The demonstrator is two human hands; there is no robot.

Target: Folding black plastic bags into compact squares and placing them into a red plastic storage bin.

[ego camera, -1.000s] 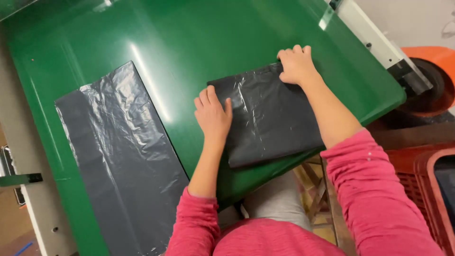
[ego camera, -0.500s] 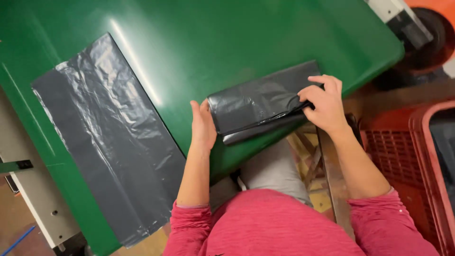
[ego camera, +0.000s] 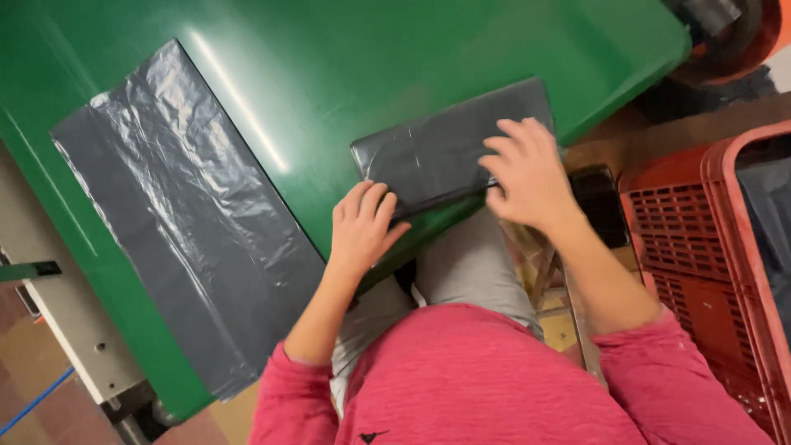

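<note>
A folded black plastic bag [ego camera: 437, 148] lies as a narrow strip at the near edge of the green table [ego camera: 346, 74]. My left hand [ego camera: 362, 227] presses its near left corner with curled fingers. My right hand [ego camera: 527, 173] rests flat on the strip's right end, fingers spread. A second black bag [ego camera: 189, 214] lies unfolded and flat on the table to the left, away from both hands.
A red plastic crate [ego camera: 709, 272] with a dark bag inside stands on the right beside my arm. An orange and black object [ego camera: 725, 33] sits at the top right. A grey metal frame [ego camera: 74, 330] runs along the table's left edge.
The bag went from a wide rectangle to a narrow strip, folded over toward me. My right hand moved from its far corner to its near right end and now lies flat on it.
</note>
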